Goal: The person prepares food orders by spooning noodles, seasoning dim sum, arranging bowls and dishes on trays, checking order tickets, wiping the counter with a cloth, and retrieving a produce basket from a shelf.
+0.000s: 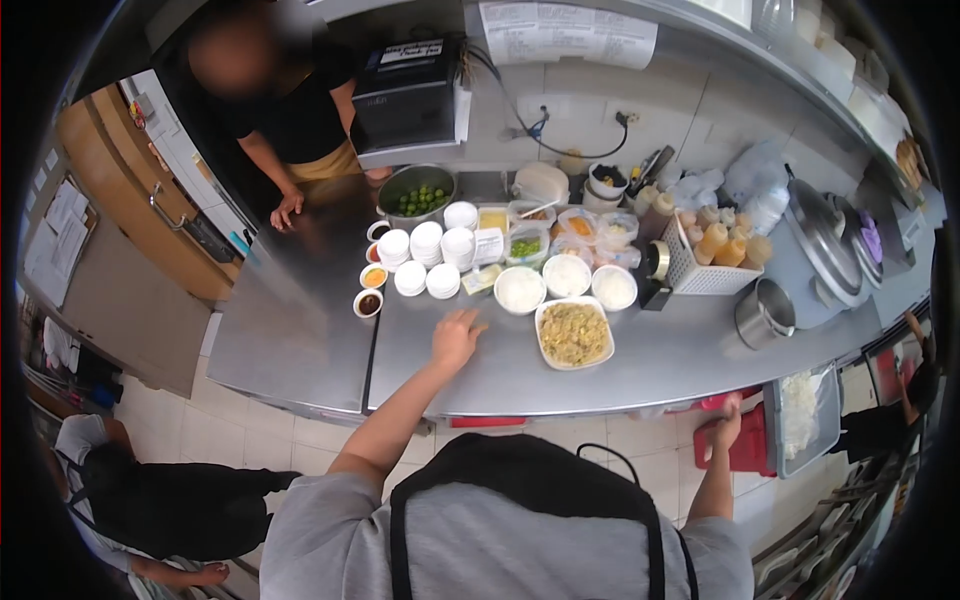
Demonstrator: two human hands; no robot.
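My left hand (456,341) is over the steel counter (440,385), fingers partly stretched and slightly apart, holding nothing. Ahead of it stand stacks of small white cups (426,243). To its right is a square white bowl of fried rice (574,334), with white bowls of plain rice (520,289) behind. My right hand (726,424) hangs out beside the counter's front edge, near a red bin (745,452). Its fingers look loosely extended and I see nothing in them.
Sauce cups (368,302) line the counter's left part, near a pot of green limes (418,200). A white basket of sauce bottles (690,262) and a steel pot (765,314) are on the right. One person (300,120) stands across the counter, another (150,500) behind left.
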